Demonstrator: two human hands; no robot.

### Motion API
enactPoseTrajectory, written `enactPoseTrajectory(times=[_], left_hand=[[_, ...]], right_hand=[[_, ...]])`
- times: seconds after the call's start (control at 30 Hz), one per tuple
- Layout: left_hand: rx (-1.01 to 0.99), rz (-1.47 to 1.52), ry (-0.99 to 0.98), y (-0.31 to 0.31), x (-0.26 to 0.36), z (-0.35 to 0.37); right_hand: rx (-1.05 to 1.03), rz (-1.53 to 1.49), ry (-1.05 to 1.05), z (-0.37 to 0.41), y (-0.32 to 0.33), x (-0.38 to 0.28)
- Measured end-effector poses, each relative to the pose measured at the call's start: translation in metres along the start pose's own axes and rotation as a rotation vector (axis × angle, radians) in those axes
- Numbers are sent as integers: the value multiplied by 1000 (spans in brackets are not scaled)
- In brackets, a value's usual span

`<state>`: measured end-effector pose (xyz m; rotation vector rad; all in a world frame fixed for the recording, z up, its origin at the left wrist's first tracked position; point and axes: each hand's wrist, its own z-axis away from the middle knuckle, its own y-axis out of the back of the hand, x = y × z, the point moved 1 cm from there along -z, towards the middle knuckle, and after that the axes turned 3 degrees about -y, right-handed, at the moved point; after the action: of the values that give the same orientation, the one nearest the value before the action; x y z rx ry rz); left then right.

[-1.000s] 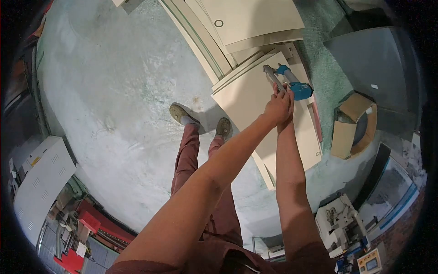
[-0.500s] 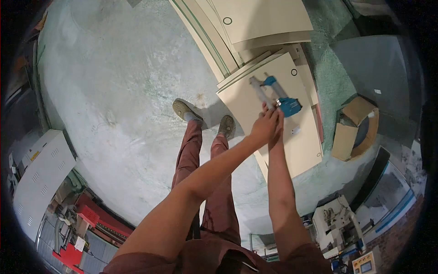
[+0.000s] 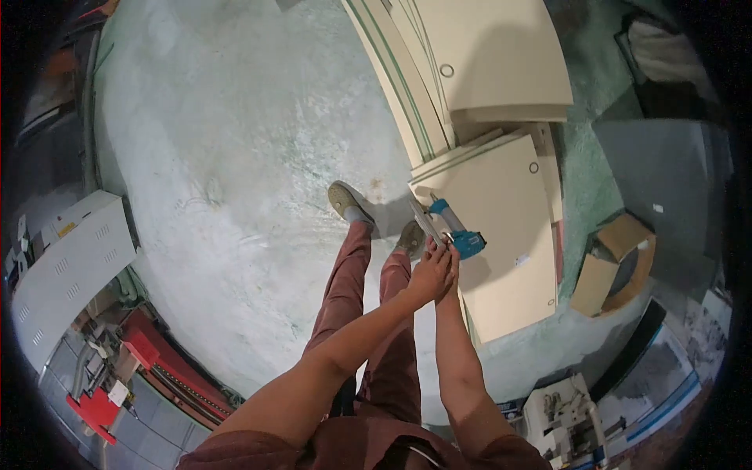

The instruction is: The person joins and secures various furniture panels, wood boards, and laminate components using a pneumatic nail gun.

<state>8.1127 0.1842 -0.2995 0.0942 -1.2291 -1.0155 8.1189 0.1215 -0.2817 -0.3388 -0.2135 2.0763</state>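
Note:
A blue and grey nail gun (image 3: 468, 244) is held between my two hands, over the left edge of a cream panel (image 3: 509, 227). My left hand (image 3: 430, 274) has its fingers closed at the near end of the grey magazine. Tight against it, my right hand (image 3: 449, 283) is also closed, with its fingertips by the blue head. The two hands overlap, so which fingers bear the tool's weight is partly hidden. The far end of the gun points up and left in the view.
More cream panels (image 3: 509, 55) are stacked ahead. An open cardboard box (image 3: 593, 278) stands on the floor to the right, near a grey sheet (image 3: 662, 188). A white vented cabinet (image 3: 74, 266) and red machinery (image 3: 145, 341) are at left. My shoes (image 3: 342, 197) are beside the stack.
Both hands have drawn the nail gun left and closer to my body, from over the panel's middle to its left edge. The whole view has shifted, with the panels now farther right and lower.

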Motion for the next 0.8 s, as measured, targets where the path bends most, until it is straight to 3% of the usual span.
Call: enactPoseTrajectory(times=[0.07, 0.17, 0.2, 0.23, 0.27, 0.3, 0.33, 0.37, 0.43, 0.47, 0.5, 0.53, 0.6, 0.63, 0.7, 0.73, 0.77, 0.8], left_hand=[[33, 30, -2, 15, 4, 4], [-79, 90, 14, 49, 18, 20], [-51, 57, -97, 59, 20, 29], [-155, 197, -45, 64, 21, 36], [-106, 197, -1, 79, 29, 49], [-163, 270, 40, 133, 54, 62], [-244, 259, 26, 163, 64, 71], [-135, 328, -71, 176, 62, 86], [-119, 321, 13, 199, 54, 106], [-34, 389, 47, 221, 58, 118], [-76, 325, 14, 229, 46, 123], [-20, 293, -30, 281, 51, 134], [68, 463, 91, 339, 74, 171], [87, 560, 138, 335, 52, 169], [115, 677, 112, 376, 57, 183], [134, 800, 100, 400, 64, 191], [145, 932, 259, 419, 70, 201], [158, 922, 252, 441, 77, 212]], right_hand=[[29, 21, 3, 19, 7, 6], [16, 64, 37, 30, -3, 7], [-88, 220, 39, 33, 16, 10], [-118, 149, -24, 37, 18, 14], [-183, 153, -71, 42, 24, 15], [-187, 134, -122, 36, 46, 19], [-218, 101, -136, 106, -15, 10], [-395, 123, -137, 136, -45, 9], [-437, 189, -220, 189, -78, 8], [-526, 108, -294, 179, -63, 12], [-458, 223, -267, 186, -65, 13], [-475, 396, -250, 247, -124, 14], [-453, 567, -233, 288, -168, 19], [-464, 572, -220, 307, -195, 25], [-534, 879, -134, 339, -244, 37], [-545, 880, -126, 346, -261, 43], [-594, 1063, -52, 352, -278, 50], [-642, 1245, 27, 355, -295, 56]])
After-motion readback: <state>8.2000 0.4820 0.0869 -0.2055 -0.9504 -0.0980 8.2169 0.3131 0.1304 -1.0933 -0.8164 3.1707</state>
